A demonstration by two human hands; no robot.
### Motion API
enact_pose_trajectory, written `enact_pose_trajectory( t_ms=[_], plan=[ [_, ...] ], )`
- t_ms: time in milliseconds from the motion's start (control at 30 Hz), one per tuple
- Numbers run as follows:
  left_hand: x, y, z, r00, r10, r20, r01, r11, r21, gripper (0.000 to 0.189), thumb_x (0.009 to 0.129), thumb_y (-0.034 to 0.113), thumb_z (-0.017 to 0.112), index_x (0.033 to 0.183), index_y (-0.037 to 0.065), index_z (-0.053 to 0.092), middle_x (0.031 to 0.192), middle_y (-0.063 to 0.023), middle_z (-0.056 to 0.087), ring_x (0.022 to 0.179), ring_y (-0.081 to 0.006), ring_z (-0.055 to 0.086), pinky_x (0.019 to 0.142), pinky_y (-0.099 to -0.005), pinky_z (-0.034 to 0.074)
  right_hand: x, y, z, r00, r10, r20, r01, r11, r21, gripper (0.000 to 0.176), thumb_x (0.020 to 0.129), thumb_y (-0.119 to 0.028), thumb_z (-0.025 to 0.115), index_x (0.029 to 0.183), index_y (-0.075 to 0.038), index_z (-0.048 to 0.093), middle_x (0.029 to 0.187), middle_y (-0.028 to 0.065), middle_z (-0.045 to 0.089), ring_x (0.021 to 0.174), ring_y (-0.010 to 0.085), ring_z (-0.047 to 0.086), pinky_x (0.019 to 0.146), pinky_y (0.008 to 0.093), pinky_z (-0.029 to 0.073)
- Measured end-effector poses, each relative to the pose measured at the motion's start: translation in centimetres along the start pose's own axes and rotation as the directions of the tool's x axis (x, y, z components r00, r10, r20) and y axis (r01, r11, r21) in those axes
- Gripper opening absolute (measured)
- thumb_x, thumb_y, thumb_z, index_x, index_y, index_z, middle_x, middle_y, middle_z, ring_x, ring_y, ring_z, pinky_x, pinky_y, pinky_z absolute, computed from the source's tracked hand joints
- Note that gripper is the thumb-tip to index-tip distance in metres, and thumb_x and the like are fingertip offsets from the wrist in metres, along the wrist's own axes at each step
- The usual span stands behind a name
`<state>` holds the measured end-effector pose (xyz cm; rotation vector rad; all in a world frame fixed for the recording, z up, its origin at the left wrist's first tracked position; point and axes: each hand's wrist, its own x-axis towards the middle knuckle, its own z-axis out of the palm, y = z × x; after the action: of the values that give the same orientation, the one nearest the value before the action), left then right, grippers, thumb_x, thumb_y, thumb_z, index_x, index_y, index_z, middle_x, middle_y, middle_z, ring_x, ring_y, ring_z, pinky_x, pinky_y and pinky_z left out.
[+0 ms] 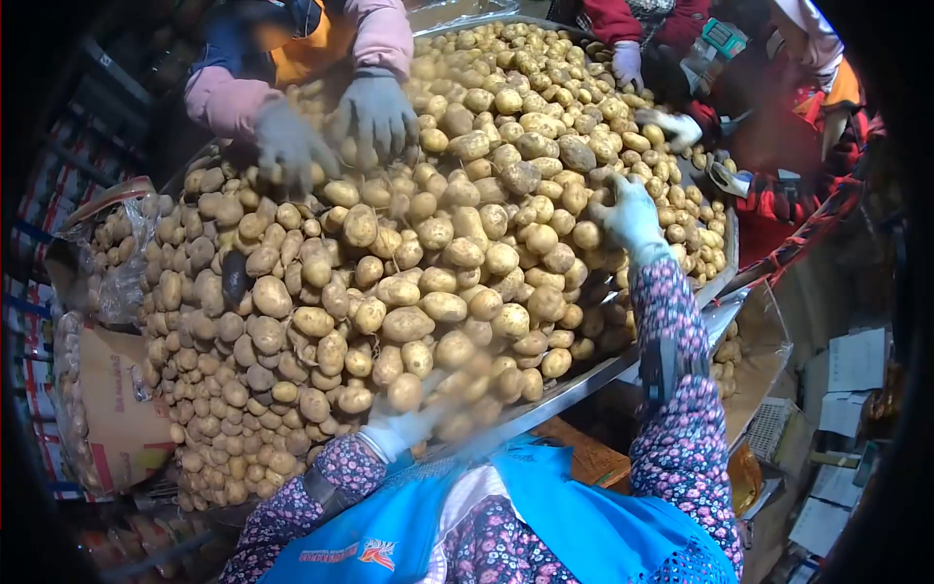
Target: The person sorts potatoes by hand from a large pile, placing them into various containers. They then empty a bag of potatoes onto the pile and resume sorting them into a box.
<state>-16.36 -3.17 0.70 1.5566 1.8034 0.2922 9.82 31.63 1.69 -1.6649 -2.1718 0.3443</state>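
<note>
Potatoes (pixel 443 307) lie heaped over a wide metal-edged table (pixel 584 389). My left hand (pixel 399 428), in a pale glove, is at the near edge of the heap, smeared by motion, among blurred potatoes; its fingers cannot be made out. Farther out on the right, my right hand (pixel 628 212), in a light glove, reaches onto the heap beside several potatoes, its fingers curled at their edge. Whether it holds one is hidden.
Opposite, a co-worker's two grey-gloved hands (pixel 375 115) touch the heap. More co-workers' gloved hands (pixel 628 64) are at the upper right. A cardboard box (pixel 125 409) stands at the left, and a clear bag (pixel 759 341) hangs at the right edge.
</note>
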Motion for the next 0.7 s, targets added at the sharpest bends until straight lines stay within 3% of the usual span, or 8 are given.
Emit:
enact_pose_trajectory(
  t_ms=[100,200,333,400,467,533,633,700],
  plan=[
    [0.0,0.4,-0.8,0.995,-0.027,0.095,0.039,0.991,-0.128,0.046,0.097,0.033,0.056,0.139,0.013,0.051,0.134,-0.0147,0.056,0.12,-0.0278,0.055,0.102,-0.0363,0.045,-2.3,-1.3,0.0,0.965,-0.263,-0.01,0.26,0.958,-0.119,0.042,0.075,-0.019,0.068,0.117,-0.016,0.061,0.121,0.0138,0.059,0.108,0.0369,0.061,0.093,0.0456,0.05],
    [-0.1,-2.3,1.0,0.976,-0.14,0.166,0.201,0.877,-0.437,0.051,0.101,0.029,0.05,0.145,0.004,0.043,0.144,-0.0151,0.048,0.126,-0.0268,0.051,0.103,-0.0364,0.046,-1.6,-3.1,-1.1,0.97,-0.134,0.205,0.178,0.96,-0.215,0.053,0.081,-0.029,0.065,0.131,-0.014,0.054,0.122,0.0166,0.062,0.111,0.0361,0.061,0.094,0.0458,0.049],
    [0.5,-9.2,2.8,0.961,-0.023,0.274,0.252,0.474,-0.844,0.053,0.101,0.027,0.049,0.146,0.001,0.039,0.138,-0.0142,0.053,0.11,-0.0258,0.06,0.082,-0.0318,0.056,0.2,-2.1,-1.1,0.917,-0.005,0.399,-0.098,0.967,0.236,0.078,0.077,-0.039,0.079,0.142,-0.008,0.048,0.122,0.0176,0.065,0.114,0.0293,0.063,0.097,0.0373,0.049],
    [0.3,-2.0,-4.9,0.992,-0.07,0.1,0.119,0.347,-0.93,0.052,0.099,0.028,0.055,0.143,0.003,0.044,0.128,-0.0112,0.061,0.094,-0.0196,0.063,0.068,-0.0261,0.056,1.3,0.0,0.9,0.932,-0.087,0.351,-0.057,0.923,0.381,0.074,0.077,-0.033,0.082,0.138,-0.004,0.051,0.123,0.0157,0.066,0.113,0.0241,0.063,0.096,0.0341,0.049],
    [0.9,-1.3,-10.5,0.908,-0.348,0.232,0.416,0.701,-0.58,0.046,0.098,0.023,0.057,0.14,0.005,0.05,0.126,-0.0084,0.064,0.091,-0.013,0.064,0.061,-0.0229,0.055,2.0,0.3,1.7,0.9,-0.067,0.431,-0.193,0.825,0.531,0.062,0.082,-0.023,0.081,0.134,-0.002,0.055,0.118,0.0102,0.068,0.103,0.0179,0.064,0.089,0.0323,0.052],
    [0.7,-2.7,-13.4,0.977,-0.156,-0.148,-0.009,0.659,-0.752,0.041,0.1,0.023,0.055,0.137,0.007,0.054,0.125,-0.0062,0.064,0.089,-0.009,0.064,0.059,-0.0202,0.054,3.7,2.2,3.5,0.792,-0.02,0.61,-0.375,0.772,0.513,0.061,0.082,-0.022,0.081,0.134,-0.003,0.056,0.114,0.0096,0.069,0.095,0.0166,0.065,0.083,0.0316,0.053],
    [2.2,-4.2,-19.0,0.668,-0.254,-0.7,-0.499,0.545,-0.674,0.036,0.101,0.02,0.052,0.134,0.007,0.056,0.116,-0.0042,0.066,0.089,-0.0108,0.063,0.063,-0.0197,0.053,2.2,1.2,2.0,0.755,-0.077,0.651,-0.434,0.685,0.585,0.057,0.084,-0.017,0.079,0.134,-0.002,0.055,0.111,0.0066,0.069,0.091,0.0151,0.064,0.079,0.0299,0.053],
    [1.3,-4.8,-24.1,0.482,-0.166,-0.86,-0.258,0.911,-0.321,0.039,0.101,0.014,0.052,0.136,-0.002,0.052,0.127,-0.0098,0.061,0.109,-0.0142,0.06,0.079,-0.0269,0.054,0.3,-0.6,-0.3,0.788,-0.14,0.599,-0.304,0.758,0.577,0.061,0.086,-0.012,0.077,0.14,-0.002,0.05,0.111,0.0032,0.068,0.095,0.0154,0.063,0.082,0.0287,0.052]
  ],
)
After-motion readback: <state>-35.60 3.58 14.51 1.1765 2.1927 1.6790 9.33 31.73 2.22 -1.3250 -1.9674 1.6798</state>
